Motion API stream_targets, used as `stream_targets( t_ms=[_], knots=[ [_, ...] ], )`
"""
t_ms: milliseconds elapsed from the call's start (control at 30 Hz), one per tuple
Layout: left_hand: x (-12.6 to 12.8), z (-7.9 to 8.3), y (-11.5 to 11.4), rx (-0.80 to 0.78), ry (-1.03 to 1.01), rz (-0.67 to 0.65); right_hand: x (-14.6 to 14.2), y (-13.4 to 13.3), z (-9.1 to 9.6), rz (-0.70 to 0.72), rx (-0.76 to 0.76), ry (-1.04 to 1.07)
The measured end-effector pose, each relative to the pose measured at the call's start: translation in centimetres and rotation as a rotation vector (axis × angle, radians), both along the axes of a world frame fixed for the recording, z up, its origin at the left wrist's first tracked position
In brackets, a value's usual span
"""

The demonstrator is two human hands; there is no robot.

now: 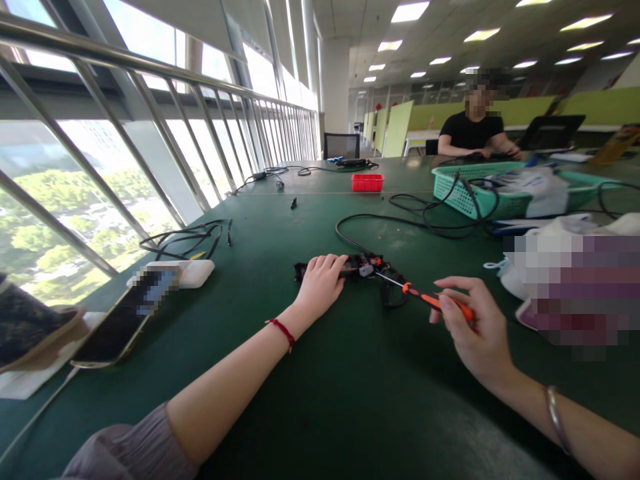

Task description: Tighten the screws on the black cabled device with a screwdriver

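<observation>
My left hand (321, 283) presses down on a small black device (357, 267) lying on the dark green table (300, 400), its fingers curled over the device's left part. My right hand (470, 327) is closed round the orange handle of a screwdriver (425, 298). The screwdriver's thin shaft points left and its tip meets the device near a grey part. A black cable (350, 237) runs from the device toward the back of the table.
A phone (123, 320) and a white block (195, 272) lie at the left beside loose black cables (185, 240). A red box (367, 182) and a green basket (480, 193) stand farther back. A person in black sits at the far end. A railing and windows run along the left.
</observation>
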State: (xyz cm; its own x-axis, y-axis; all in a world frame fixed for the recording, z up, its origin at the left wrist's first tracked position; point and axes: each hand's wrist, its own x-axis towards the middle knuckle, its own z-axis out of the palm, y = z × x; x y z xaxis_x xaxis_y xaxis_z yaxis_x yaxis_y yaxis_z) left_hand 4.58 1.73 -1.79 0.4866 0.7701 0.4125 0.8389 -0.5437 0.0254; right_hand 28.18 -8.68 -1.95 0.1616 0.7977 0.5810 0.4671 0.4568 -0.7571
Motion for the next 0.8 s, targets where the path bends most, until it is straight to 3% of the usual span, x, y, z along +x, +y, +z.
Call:
stream_targets(
  t_ms=[100, 333, 433, 600, 800],
  knots=[
    [-0.03, 0.02, -0.01, 0.002, -0.008, -0.005, -0.09, -0.08, 0.18, 0.023, -0.014, 0.009],
    [-0.04, 0.03, 0.04, 0.010, 0.007, 0.000, -0.08, 0.35, -0.11, -0.127, 0.246, -0.071],
    [-0.04, -0.03, 0.04, 0.011, 0.008, -0.003, -0.08, 0.24, 0.08, -0.127, 0.217, -0.082],
    [-0.09, -0.04, 0.06, 0.014, 0.010, 0.003, 0.00, 0.02, 0.21, -0.061, 0.046, -0.049],
    [-0.01, 0.06, 0.01, 0.008, 0.011, -0.001, -0.13, 0.31, -0.03, -0.118, 0.214, -0.021]
  ],
)
